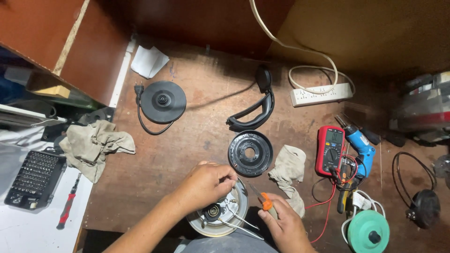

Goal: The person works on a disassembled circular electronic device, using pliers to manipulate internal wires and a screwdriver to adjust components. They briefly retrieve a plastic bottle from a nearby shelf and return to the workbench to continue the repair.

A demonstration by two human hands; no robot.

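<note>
Two hands busy at the near edge of the bench (187, 154): left hand (206, 185) pinches wiring on the upturned kettle base (220, 213), right hand (283, 227) grips an orange-handled screwdriver (266, 202) just beside it, tip aimed in.

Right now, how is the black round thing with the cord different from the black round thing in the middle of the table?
The round base with the cord has a solid smooth top with a small hub, and a cord and plug run from it. The ring-shaped cover has an open hole in its middle with small holes around it, and no cord. The base lies farther from the hands than the cover. Both are black, round and lying flat on the brown table.
</note>
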